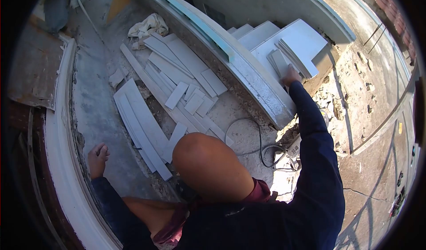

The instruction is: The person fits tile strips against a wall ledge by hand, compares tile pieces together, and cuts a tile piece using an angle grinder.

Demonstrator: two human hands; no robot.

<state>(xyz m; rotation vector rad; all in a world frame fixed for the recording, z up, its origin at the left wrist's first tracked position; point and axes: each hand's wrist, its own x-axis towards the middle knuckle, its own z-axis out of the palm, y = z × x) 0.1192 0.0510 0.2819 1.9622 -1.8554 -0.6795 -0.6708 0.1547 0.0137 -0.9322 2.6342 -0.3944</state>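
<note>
1. Right hand (291,75): fingers against near end of pale strips (280,62), right of low wall (256,78); grip partly hidden, closure can't tell.
2. Left hand (98,159): fingers curled in, seemingly empty, well left of low wall.
3. White slab (314,36): under strips, right of low wall.
4. Cut tiles (176,95): scattered left of low wall.
5. Power tool (293,150): near low wall's near end.

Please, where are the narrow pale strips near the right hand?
In the head view, the narrow pale strips lie at the upper right, on a broad white slab, with the right hand at their lower end.
</note>
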